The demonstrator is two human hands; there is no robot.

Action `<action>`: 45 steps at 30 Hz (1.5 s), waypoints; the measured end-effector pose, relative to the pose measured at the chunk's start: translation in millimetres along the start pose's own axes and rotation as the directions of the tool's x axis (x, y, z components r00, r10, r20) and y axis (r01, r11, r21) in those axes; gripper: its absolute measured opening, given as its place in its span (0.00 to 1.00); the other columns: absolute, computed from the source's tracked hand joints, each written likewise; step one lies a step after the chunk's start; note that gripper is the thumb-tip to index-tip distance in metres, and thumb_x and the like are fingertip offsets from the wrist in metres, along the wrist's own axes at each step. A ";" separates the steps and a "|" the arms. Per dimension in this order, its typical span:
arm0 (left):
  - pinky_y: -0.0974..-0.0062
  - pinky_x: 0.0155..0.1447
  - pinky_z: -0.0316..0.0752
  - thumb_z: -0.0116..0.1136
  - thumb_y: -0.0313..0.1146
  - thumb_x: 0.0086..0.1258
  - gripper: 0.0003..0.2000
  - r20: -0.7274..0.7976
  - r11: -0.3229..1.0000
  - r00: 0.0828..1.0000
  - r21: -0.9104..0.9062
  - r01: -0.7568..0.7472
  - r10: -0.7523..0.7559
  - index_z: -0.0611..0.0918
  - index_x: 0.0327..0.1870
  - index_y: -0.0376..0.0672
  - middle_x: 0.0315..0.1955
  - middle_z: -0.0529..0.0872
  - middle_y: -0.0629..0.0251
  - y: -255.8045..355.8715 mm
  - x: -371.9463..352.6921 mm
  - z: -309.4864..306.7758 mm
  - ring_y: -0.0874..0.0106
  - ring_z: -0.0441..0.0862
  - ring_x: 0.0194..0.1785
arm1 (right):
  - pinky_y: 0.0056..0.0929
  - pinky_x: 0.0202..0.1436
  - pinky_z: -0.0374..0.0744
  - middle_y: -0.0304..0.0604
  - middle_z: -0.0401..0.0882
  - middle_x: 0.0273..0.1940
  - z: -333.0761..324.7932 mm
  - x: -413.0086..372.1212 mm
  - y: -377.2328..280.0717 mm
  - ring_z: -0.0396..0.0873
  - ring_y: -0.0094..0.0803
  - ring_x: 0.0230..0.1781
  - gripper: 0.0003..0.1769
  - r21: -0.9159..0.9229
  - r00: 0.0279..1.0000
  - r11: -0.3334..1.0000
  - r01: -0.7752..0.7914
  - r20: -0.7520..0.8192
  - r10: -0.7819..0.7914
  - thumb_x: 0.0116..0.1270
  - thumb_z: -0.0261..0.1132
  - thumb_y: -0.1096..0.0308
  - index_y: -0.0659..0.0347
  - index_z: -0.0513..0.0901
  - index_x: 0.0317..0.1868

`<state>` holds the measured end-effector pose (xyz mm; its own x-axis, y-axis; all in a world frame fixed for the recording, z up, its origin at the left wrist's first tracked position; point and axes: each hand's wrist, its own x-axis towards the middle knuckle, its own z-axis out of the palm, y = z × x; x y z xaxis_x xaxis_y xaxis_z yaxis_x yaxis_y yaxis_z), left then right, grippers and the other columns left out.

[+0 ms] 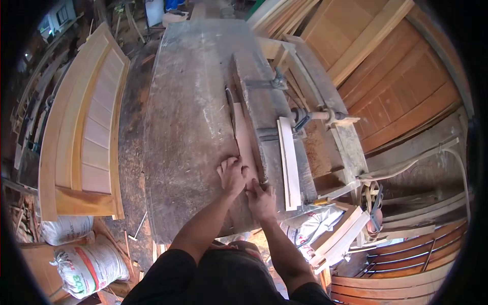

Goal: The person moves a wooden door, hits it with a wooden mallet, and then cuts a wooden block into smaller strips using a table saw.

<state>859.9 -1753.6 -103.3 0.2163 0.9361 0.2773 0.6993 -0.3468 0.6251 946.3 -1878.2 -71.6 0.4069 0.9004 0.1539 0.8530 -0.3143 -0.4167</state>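
Note:
A narrow, pale wooden board point(244, 137) lies flat on the worn saw table point(188, 101), along a dark wooden fence point(251, 127). A thin saw blade point(231, 107) stands up through the table at the board's far left edge. My left hand point(233, 174) presses on the board's left side near its close end, fingers curled. Just right of it, my right hand point(262, 202) grips the near end of the board, thumb and fingers bent around it. The undersides of both hands are hidden.
Another pale strip point(288, 162) rests right of the fence. Clamps point(278, 81) hold the fence at the right. A panelled door point(84, 132) leans on the left, and more doors point(396, 76) stand at the right. Filled sacks point(91, 267) sit on the floor at lower left.

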 end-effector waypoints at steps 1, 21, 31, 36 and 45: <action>0.51 0.68 0.62 0.67 0.42 0.67 0.19 0.019 1.000 1.000 0.012 0.021 -0.021 0.87 0.57 0.48 0.55 0.82 0.63 -0.8 3.4 0.7 0.57 0.73 0.64 | 0.49 0.52 0.81 0.54 0.80 0.48 3.2 0.5 -1.4 0.80 0.55 0.49 0.28 0.010 0.999 1.000 -0.002 -0.033 0.002 0.61 0.78 0.62 0.47 0.87 0.64; 0.69 0.49 0.84 0.62 0.26 0.77 0.14 0.761 0.353 0.629 -0.551 0.756 -0.160 0.76 0.59 0.33 0.51 0.85 0.59 30.8 -202.4 -51.6 0.73 0.85 0.51 | 0.43 0.54 0.85 0.52 0.83 0.46 -132.1 -256.4 72.9 0.86 0.49 0.48 0.37 0.369 0.967 0.911 -0.184 0.236 0.100 0.55 0.81 0.59 0.53 0.83 0.67; 0.73 0.62 0.77 0.53 0.17 0.79 0.21 0.554 0.517 0.824 -0.743 0.424 0.119 0.68 0.71 0.32 0.58 0.82 0.53 135.5 -86.1 3.1 0.71 0.81 0.59 | 0.51 0.58 0.79 0.55 0.80 0.54 -152.4 -256.9 271.9 0.80 0.56 0.54 0.23 0.143 0.568 0.684 -0.715 -0.452 0.688 0.65 0.75 0.63 0.59 0.81 0.58; 0.59 0.74 0.69 0.71 0.43 0.71 0.48 0.219 0.960 0.974 -0.279 0.013 0.051 0.53 0.84 0.38 0.75 0.67 0.43 121.5 -54.7 100.1 0.56 0.71 0.74 | 0.51 0.72 0.74 0.59 0.69 0.68 -155.4 -251.3 350.5 0.67 0.56 0.71 0.40 0.022 0.170 0.199 -0.980 -0.435 0.884 0.61 0.77 0.52 0.60 0.73 0.70; 0.45 0.79 0.57 0.77 0.52 0.58 0.57 0.232 0.957 0.939 0.198 0.211 -0.255 0.52 0.86 0.55 0.84 0.49 0.44 189.6 -53.5 117.0 0.46 0.56 0.82 | 0.56 0.68 0.77 0.65 0.76 0.61 -144.0 -268.9 391.1 0.75 0.63 0.64 0.35 0.085 0.149 0.208 -0.974 -0.446 0.883 0.62 0.75 0.50 0.66 0.74 0.60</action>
<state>1060.6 -1862.6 -85.0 0.1831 0.9807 -0.0686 0.8499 -0.1228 0.5125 1217.6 -2286.6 -146.9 0.9593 -0.2769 0.0545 -0.2470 -0.9172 -0.3127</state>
